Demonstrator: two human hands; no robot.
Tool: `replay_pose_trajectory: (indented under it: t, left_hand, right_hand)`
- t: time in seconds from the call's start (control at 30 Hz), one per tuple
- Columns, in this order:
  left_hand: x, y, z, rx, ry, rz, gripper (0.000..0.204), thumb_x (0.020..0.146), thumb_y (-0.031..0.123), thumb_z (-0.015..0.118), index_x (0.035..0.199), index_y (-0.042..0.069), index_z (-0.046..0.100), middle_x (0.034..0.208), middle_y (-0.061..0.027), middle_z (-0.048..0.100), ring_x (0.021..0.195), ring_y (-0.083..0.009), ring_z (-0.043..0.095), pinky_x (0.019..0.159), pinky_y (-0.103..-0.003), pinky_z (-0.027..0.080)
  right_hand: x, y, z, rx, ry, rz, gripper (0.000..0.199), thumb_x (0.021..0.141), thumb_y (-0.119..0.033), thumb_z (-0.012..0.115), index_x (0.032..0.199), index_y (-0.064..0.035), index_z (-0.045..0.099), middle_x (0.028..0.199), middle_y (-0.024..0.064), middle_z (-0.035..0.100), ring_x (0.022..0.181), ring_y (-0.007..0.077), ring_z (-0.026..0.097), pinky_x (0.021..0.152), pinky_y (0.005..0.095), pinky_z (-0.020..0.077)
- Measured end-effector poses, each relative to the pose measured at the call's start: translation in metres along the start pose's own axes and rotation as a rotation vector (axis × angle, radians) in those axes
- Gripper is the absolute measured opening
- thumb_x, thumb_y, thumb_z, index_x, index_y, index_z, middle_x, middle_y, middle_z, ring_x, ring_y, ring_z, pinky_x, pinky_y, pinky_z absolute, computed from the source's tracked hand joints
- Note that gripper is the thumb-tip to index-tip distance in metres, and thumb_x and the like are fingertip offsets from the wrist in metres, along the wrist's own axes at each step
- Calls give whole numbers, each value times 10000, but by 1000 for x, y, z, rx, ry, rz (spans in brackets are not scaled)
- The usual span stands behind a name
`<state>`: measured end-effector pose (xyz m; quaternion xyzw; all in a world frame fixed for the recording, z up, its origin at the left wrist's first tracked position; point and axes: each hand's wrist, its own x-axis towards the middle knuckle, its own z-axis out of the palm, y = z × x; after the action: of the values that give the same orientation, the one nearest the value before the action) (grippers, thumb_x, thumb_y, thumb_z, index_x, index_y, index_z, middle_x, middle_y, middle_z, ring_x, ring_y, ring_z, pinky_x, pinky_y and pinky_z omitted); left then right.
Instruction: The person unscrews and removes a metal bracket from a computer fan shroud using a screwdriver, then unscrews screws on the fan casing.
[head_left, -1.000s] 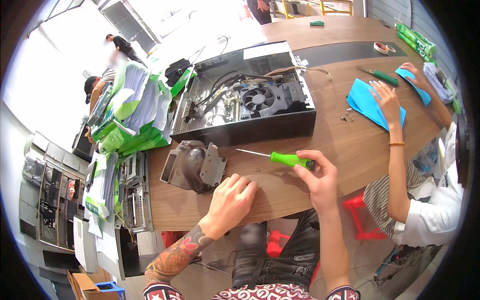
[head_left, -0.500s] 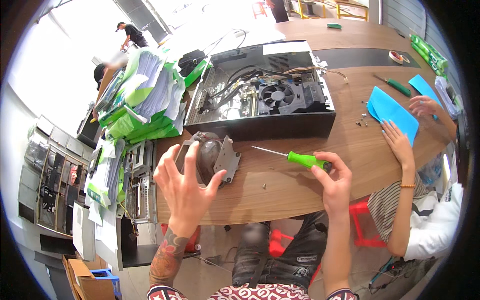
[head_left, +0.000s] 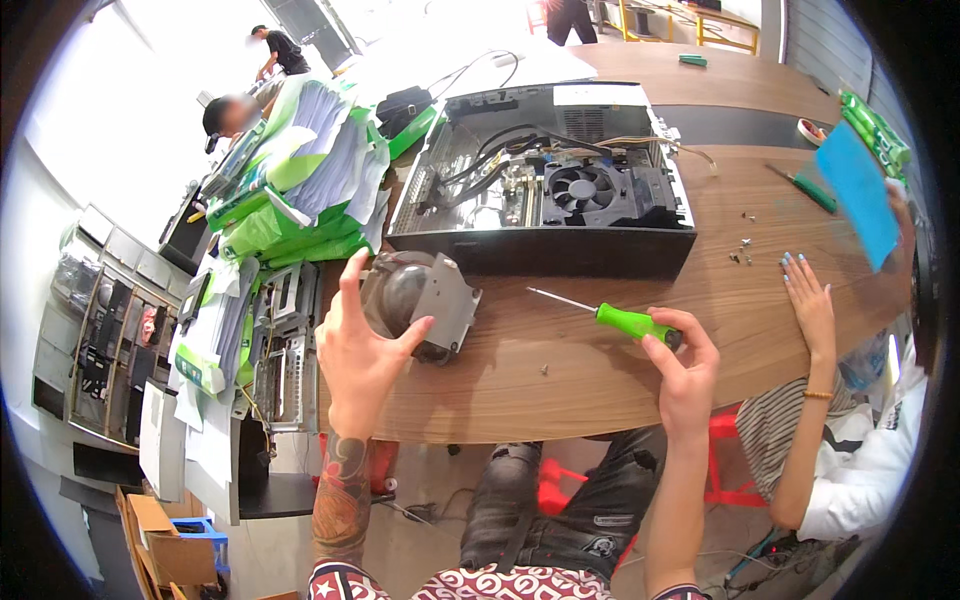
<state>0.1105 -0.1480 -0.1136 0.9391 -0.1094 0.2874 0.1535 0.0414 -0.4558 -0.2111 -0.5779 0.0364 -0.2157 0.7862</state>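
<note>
fingers of my left hand (head_left: pixel 365 350) are spread wide, thumb out to the right, hovering just at the near left edge of the grey fan housing (head_left: pixel 420 305), which lies flat on the wooden table (head_left: pixel 560 380) just ahead and to the right of that palm. my left hand is much the nearer one to it. my right hand (head_left: pixel 685 365) is curled around the green handle of the screwdriver (head_left: pixel 610 318), gripping it near the butt; its long axis runs leftward and slightly away from me, the metal tip ending just short of the housing's right side. beyond both sits the open computer case (head_left: pixel 545 190), and a loose screw (head_left: pixel 544 369) lies on the wood between my hands. another person's hand (head_left: pixel 810 300) rests flat farther right.
</note>
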Motion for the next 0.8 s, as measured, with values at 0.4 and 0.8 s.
replay_pose_trajectory:
  t: [0.4,0.8]
  left_hand:
    - [4,-72,4,-571,-229,-297,932,716,202,877,1446,172,299,1209,-178,622,1074,-247,635,933,-369,506]
    - [1,-95,9,-782,-395,-443,926,746,273,856,1448,198,256,1211,-245,635,1138,-294,607,1006,-444,425]
  right_hand:
    - [2,-1,-1,14,-12,-10,232,844,60,663,1073,26,645,1127,91,617,1036,146,552,871,271,478]
    - [1,-1,-1,-4,-24,-7,228,839,52,663,1065,22,649,1105,91,620,1030,158,555,873,274,470]
